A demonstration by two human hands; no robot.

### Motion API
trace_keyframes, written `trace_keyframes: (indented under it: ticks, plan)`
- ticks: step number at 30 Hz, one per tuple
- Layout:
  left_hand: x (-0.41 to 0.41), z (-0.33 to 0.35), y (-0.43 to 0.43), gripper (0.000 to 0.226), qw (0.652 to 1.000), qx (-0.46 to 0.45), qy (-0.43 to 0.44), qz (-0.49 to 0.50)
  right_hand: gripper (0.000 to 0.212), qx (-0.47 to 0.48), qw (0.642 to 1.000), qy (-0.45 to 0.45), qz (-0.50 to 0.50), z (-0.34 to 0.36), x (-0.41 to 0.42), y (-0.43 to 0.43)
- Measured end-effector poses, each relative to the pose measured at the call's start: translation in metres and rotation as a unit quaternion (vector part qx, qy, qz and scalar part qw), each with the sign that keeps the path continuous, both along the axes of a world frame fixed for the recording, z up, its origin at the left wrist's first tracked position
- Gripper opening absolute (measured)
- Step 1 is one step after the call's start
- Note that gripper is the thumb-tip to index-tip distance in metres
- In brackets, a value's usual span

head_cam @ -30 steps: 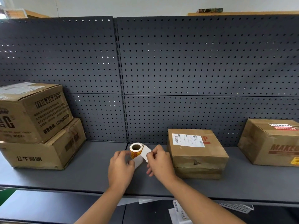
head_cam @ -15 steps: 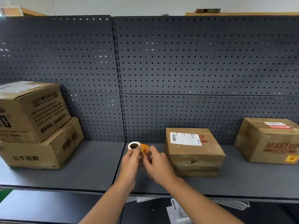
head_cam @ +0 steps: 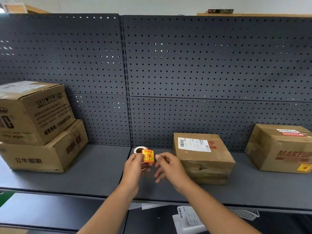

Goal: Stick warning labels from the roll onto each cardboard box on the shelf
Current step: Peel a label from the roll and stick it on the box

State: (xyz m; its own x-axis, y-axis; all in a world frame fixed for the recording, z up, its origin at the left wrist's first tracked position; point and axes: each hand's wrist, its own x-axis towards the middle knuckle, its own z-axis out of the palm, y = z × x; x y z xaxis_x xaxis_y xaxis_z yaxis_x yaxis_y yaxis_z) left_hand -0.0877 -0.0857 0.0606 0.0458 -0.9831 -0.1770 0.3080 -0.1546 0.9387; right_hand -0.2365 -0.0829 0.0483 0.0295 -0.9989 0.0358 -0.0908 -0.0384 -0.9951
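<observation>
1. Dark grey pegboard (head_cam: pixel 202 65) backs a grey shelf (head_cam: pixel 101 174), and both hands work over its near middle.
2. The left hand (head_cam: pixel 137 164) grips the roll (head_cam: pixel 139 149), fingers curled round it, with one orange-and-yellow warning label (head_cam: pixel 148 155) facing the camera at the roll's right side.
3. The right hand (head_cam: pixel 168 168) is released, fingers loosely spread and holding nothing. Its forefinger is just beside the label's right edge, seemingly not touching it.
4. The step in hand looks like peeling this label. To do it well, steady the roll with the left hand, pinch a free corner with the right, and draw it off slowly so that it neither curls nor sticks to itself.
5. The middle box (head_cam: pixel 202 157), just right of the hands, is the nearest target. It carries a white shipping label (head_cam: pixel 194 144) on top and shows no warning label.
6. Count: one roll, and four cardboard boxes.
   - The upper left box (head_cam: pixel 32 112) sits stacked on the lower left box (head_cam: pixel 42 156).
   - The middle box stands alone.
   - The right box (head_cam: pixel 283 147) already bears one yellow sticker (head_cam: pixel 304 167) on its front.
</observation>
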Motion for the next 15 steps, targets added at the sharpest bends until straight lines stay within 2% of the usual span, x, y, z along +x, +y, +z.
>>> trace_keyframes:
  ticks: [2,6,10,15]
  plan:
    - [-0.001,0.0,0.001,0.021,1.0,0.001,0.006,-0.012,0.017,0.009,0.999,-0.038,-0.003,0.003,0.0,-0.002]
    - [-0.001,0.001,0.003,0.024,0.999,-0.013,0.022,-0.039,0.013,0.004,0.999,-0.041,-0.016,0.007,-0.001,-0.001]
    - [0.0,0.001,0.005,0.025,0.998,-0.023,0.023,-0.047,0.014,-0.012,0.996,-0.085,-0.026,0.008,-0.001,0.002]
    - [-0.002,0.001,0.005,0.022,0.998,-0.044,-0.021,-0.044,0.007,-0.083,0.994,-0.031,-0.058,0.015,0.002,0.008]
